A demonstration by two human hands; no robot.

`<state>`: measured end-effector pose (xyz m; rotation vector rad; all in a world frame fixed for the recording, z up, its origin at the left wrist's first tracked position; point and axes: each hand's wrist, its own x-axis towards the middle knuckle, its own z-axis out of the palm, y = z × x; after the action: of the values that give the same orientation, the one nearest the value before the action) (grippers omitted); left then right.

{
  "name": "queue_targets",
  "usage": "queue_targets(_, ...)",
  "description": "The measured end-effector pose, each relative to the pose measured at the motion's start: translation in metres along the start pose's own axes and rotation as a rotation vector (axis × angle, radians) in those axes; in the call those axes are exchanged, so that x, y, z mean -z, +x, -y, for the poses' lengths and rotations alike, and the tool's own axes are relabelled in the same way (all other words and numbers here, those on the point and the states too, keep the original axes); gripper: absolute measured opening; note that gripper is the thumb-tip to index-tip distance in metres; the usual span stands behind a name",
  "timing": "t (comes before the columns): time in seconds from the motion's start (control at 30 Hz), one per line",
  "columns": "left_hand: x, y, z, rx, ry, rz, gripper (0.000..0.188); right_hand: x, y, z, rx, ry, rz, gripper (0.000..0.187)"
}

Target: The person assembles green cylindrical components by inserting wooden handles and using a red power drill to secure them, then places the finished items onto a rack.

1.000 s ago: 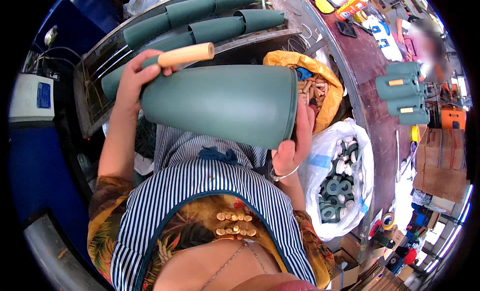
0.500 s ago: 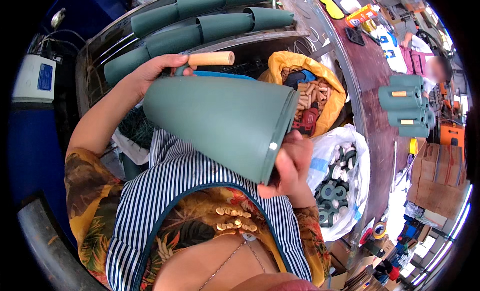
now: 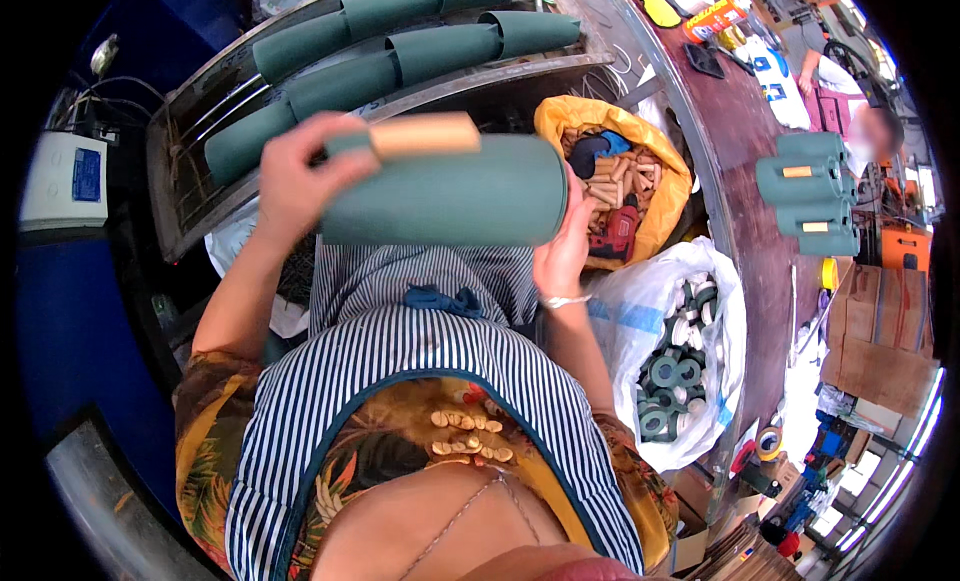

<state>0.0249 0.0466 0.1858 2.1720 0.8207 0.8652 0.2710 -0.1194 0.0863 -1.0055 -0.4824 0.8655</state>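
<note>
A green tapered container lies sideways in front of my striped apron, its wide rim toward the right. Along its far side runs a pale wooden handle, blurred by motion. My left hand is closed at the handle's left end, fingers pinched on the green stub there. At the rim, my right hand holds the container from the right; some of its fingers are hidden behind it. Just beyond that hand, a yellow sack holds many short wooden handles and a red power tool.
A white plastic bag of green and white rings stands at my right. Green tapered pieces lie in rows on a metal-framed rack ahead. Several finished-looking green containers stand on the brown table, where another person is at the far end.
The container has swung from a slant to nearly level and moved away from my chest. My right hand has gone from under the rim to its right side; my left hand still grips the handle end.
</note>
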Motion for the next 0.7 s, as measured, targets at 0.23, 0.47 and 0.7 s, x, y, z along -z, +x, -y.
queue_targets(0.23, -0.031, -0.025, -0.043, -1.461, 0.452, 0.264, 0.018, 0.041, 0.046, -0.01, -0.634, 0.059, 0.102, 0.05)
queue_targets(0.47, -0.058, 0.043, -0.061, -1.238, 0.32, 0.412, 0.02, 0.001, 0.027, 0.049, 0.31, -0.789, 0.527, 0.041)
queue_targets(0.7, -0.107, 0.09, -0.088, -1.005, 0.295, 0.081, 0.051, 0.057, 0.028, 0.106, 0.32, -0.855, 0.092, 0.035)
